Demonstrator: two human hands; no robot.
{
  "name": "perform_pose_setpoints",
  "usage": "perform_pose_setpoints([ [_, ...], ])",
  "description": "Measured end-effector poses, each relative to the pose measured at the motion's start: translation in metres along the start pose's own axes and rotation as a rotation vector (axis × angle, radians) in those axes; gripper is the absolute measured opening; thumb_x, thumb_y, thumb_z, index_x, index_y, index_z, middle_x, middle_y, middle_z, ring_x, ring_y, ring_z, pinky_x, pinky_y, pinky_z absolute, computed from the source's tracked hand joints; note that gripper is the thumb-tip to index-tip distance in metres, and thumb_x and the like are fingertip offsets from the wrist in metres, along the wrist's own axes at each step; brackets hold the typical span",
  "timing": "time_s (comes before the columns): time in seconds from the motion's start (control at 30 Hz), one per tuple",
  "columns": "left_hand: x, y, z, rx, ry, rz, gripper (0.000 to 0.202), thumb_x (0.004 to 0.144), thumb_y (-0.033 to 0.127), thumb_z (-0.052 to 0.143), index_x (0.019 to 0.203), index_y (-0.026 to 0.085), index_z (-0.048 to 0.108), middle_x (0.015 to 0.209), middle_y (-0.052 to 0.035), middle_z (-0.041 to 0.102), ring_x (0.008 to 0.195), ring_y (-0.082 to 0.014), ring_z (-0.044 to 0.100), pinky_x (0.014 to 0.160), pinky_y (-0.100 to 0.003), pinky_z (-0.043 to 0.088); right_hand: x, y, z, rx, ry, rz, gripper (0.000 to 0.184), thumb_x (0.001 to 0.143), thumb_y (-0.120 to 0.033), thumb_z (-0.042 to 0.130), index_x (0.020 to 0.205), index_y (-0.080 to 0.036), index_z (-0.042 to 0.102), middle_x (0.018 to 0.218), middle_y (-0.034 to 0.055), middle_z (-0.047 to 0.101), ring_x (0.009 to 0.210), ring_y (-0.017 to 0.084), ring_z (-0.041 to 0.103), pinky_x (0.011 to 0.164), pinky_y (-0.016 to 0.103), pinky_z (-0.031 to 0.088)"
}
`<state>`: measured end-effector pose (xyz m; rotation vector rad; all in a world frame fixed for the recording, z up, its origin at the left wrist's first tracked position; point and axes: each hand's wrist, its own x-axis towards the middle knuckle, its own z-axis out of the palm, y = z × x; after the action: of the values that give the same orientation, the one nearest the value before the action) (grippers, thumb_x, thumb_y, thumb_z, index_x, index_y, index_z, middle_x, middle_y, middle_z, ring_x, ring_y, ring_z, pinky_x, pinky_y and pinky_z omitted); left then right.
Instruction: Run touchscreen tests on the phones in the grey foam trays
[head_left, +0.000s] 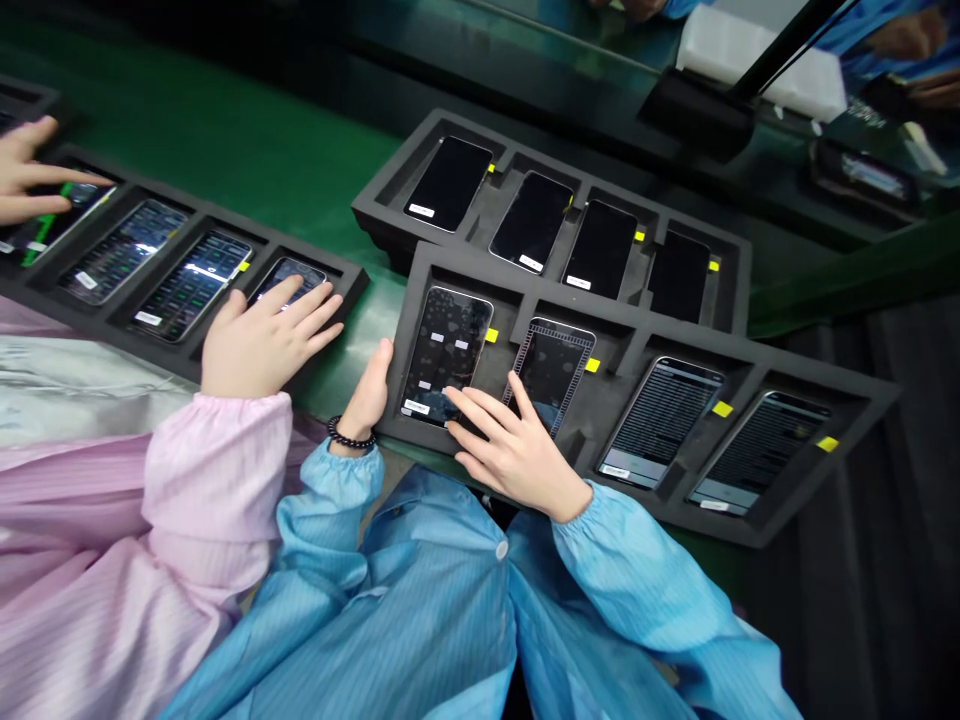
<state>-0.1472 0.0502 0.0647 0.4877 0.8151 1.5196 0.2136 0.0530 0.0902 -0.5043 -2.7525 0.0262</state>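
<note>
My left hand [367, 395], with a black beaded bracelet [351, 433] on its wrist, stands against the left edge of a smartphone [444, 355]. That phone lies in a black foam tray [622, 345], its dark screen speckled and bearing small white labels. My right hand [517, 450] rests its spread fingers on the phone's lower right corner. To the right lies a phone with a mesh-edged screen film [551, 365]. Two more phones [660, 420] showing grey text screens sit further along, and small yellow tags mark the slots.
A second foam tray [382, 200] holds several dark phones behind mine. To the left, a co-worker's pink-sleeved hands [270, 335] touch phones in a third tray [150, 330]. All trays rest on a green mat [225, 110]. A white block [757, 65] stands beyond.
</note>
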Motion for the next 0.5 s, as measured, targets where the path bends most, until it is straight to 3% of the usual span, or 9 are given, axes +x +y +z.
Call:
perform_pose_setpoints([
  [0.13, 0.001, -0.001, 0.000, 0.000, -0.006, 0.005, 0.057, 0.101, 0.057, 0.029, 0.132, 0.017, 0.056, 0.157, -0.0169, 0.048, 0.140, -0.0302, 0.055, 0.101, -0.041, 0.061, -0.004, 0.001, -0.003, 0.005, 0.013, 0.000, 0.029, 0.102, -0.030, 0.054, 0.121, -0.016, 0.071, 0.149, 0.0124, 0.060, 0.137, 0.024, 0.056, 0.132, 0.061, 0.015],
  [0.3, 0.000, 0.001, 0.003, -0.002, 0.012, 0.006, 0.057, 0.101, 0.057, 0.029, 0.132, 0.017, 0.056, 0.157, -0.0176, 0.047, 0.141, -0.0303, 0.054, 0.102, -0.040, 0.060, 0.017, -0.007, 0.009, 0.000, -0.018, -0.067, 0.037, 0.103, -0.036, 0.051, 0.130, -0.015, 0.066, 0.157, 0.0124, 0.051, 0.142, 0.026, 0.052, 0.131, 0.063, 0.021],
  [0.4, -0.001, 0.001, 0.003, 0.022, 0.009, 0.009, 0.057, 0.101, 0.057, 0.029, 0.130, 0.018, 0.057, 0.158, -0.0165, 0.047, 0.140, -0.0294, 0.055, 0.108, -0.041, 0.057, 0.033, -0.013, 0.019, -0.008, -0.042, -0.089, 0.042, 0.102, -0.039, 0.053, 0.134, -0.013, 0.063, 0.160, 0.0129, 0.047, 0.145, 0.026, 0.049, 0.128, 0.062, 0.030],
  [0.5, -0.001, 0.001, 0.003, 0.043, 0.019, 0.012, 0.056, 0.101, 0.058, 0.029, 0.130, 0.019, 0.057, 0.158, -0.0157, 0.047, 0.141, -0.0289, 0.054, 0.121, -0.047, 0.044, 0.037, -0.014, 0.021, -0.011, -0.010, -0.093, 0.038, 0.103, -0.037, 0.052, 0.127, -0.013, 0.067, 0.158, 0.0134, 0.050, 0.144, 0.026, 0.051, 0.130, 0.060, 0.028],
])
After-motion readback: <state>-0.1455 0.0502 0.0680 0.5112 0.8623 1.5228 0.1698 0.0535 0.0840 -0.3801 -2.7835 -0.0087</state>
